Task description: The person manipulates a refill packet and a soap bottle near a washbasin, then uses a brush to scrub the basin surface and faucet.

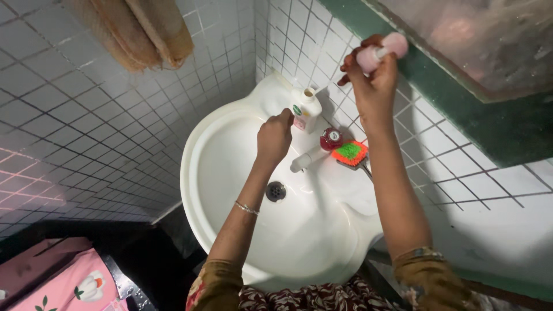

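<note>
I see my left hand point(275, 137) over the white sink point(230, 173), past the drain point(276, 190), fingers curled narrow against the white bottle point(305, 109) standing uncapped on the basin's back edge. Just right of it on that edge sit the tap point(314, 152) with its red knob and an orange-and-green brush point(349, 153). Farther off, my right hand point(373, 86) is raised before the tiled wall point(86, 115), fingers closed around a pink pump cap point(383, 49).
</note>
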